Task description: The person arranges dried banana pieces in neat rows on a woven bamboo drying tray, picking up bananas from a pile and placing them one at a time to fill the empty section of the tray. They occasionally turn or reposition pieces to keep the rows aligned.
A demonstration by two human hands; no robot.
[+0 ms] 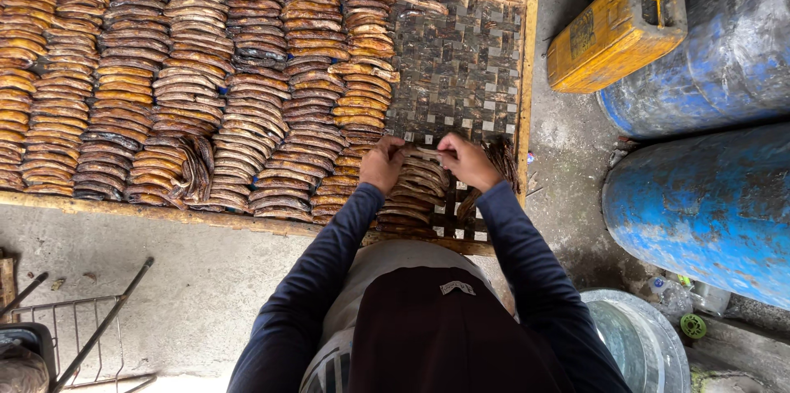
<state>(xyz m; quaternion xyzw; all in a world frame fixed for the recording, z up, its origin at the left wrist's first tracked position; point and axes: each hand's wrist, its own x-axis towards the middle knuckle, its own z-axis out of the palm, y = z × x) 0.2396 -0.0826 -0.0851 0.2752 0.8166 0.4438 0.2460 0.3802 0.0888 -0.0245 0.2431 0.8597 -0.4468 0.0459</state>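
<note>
Left hand [383, 164] pinches one end of a dried banana strip [429, 152] | right hand [467, 161] closed on the other end, holding it flat over the newest row | woven tray [477, 64] bare beyond, so rows [247, 72] overlap tightly like shingles

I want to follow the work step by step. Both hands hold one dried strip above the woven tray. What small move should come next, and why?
Probably lay the strip down at the top of the short row under the hands. The left hand and right hand pinch it just above that unfinished row, and bare woven tray lies beyond, while the rows to the left are full.
</note>
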